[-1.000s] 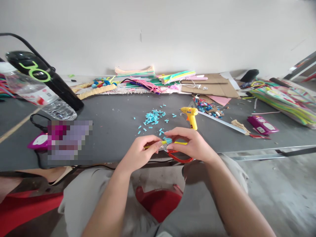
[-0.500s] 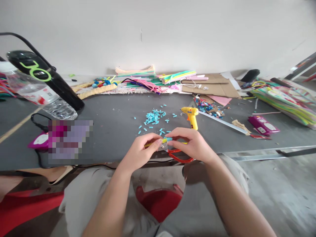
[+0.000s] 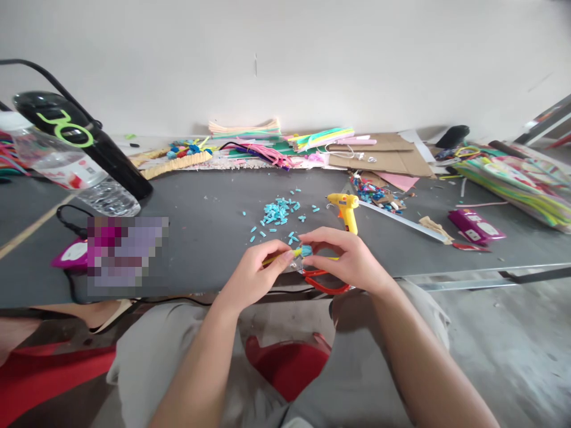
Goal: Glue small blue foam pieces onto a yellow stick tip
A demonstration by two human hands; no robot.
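My left hand (image 3: 266,261) pinches a yellow pipe-cleaner-like stick (image 3: 296,253) between thumb and fingers. A cluster of short light-blue pieces (image 3: 306,250) sits round the stick's right end. My right hand (image 3: 341,252) has its thumb and fingertips closed about this cluster, below and above it. Under my right hand lie scissors with red-orange handles (image 3: 328,286), partly hidden by it. A loose pile of small light-blue pieces (image 3: 275,211) lies on the grey table just beyond my hands. A yellow glue gun (image 3: 345,208) rests behind my right hand.
At left stand a clear plastic bottle (image 3: 107,196) and a black cylindrical object (image 3: 113,169). Bundles of coloured pipe cleaners (image 3: 319,139) and cardboard (image 3: 379,156) line the wall. Magenta boxes lie at both sides, one at right (image 3: 475,226). The table's front edge (image 3: 473,273) is close to my lap.
My right fingers have shifted and parted slightly, so more of the light-blue cluster shows. My left hand keeps its pinch on the yellow stick, nearly still.
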